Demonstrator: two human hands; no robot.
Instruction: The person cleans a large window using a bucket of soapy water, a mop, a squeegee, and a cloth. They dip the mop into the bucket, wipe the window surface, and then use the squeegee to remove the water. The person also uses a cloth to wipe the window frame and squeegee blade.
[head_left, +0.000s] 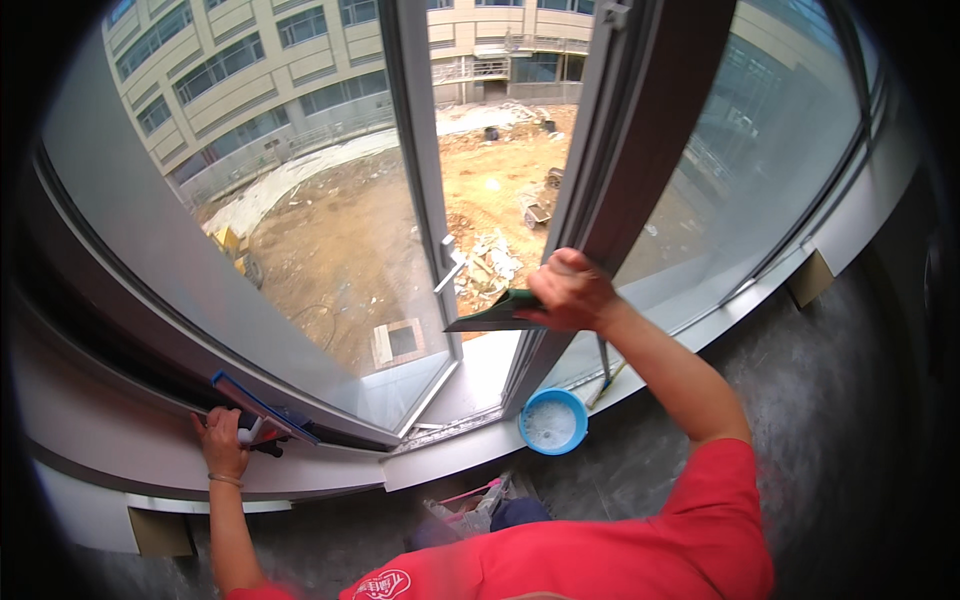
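Observation:
At the lower left, my left hand (223, 444) has its fingers around the white handle of a blue-edged window-cleaning tool (264, 409), against the lower window frame and sill. Its exact head type is unclear. A small dark object shows beside the handle, too hidden to name. My right hand (571, 291) grips a dark green cloth (501, 311), raised in front of the window opening near the brown post. The cloth hangs out to the left of my fist in a flat, pointed fold. Behind it stands the opened glass sash (322, 225) with a white handle (450, 264).
A blue basin (555, 421) of sudsy water is by the sill (457, 465), with a long-handled tool (606, 382) beside it. A step ladder (480, 510) is partly visible beneath me. Fixed glass (697, 172) spans the right. Outside, a dirt yard lies well below.

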